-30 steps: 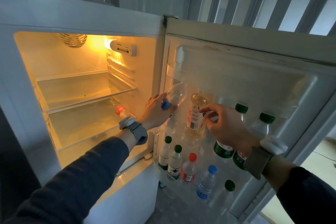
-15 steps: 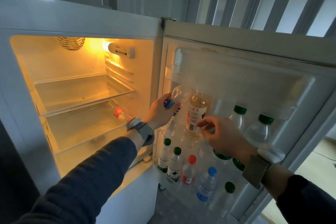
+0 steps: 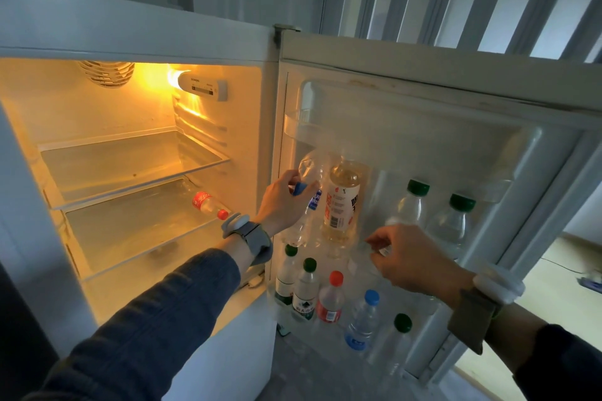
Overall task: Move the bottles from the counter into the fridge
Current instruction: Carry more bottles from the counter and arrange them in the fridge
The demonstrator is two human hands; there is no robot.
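Reaching into the open fridge door (image 3: 423, 68), we are holding a clear bottle with a blue cap (image 3: 309, 179) in our left hand (image 3: 280, 202); fingers are curling round its neck, cap pointing down toward us, body leaning up into the middle door shelf. Its base is blurring into the frosted shelf wall, so we cannot tell whether it is resting there. Just beside it an amber bottle (image 3: 342, 198) is standing upright. Our right hand (image 3: 407, 260) is pinching something small and pale at the fingertips; too hidden to identify. Two green-capped bottles (image 3: 418, 202) are partly showing behind it. Five more bottles are sitting in the lower door shelf (image 3: 325, 296). A red-capped bottle (image 3: 208, 203) is lying on the inner glass shelf (image 3: 130, 225)
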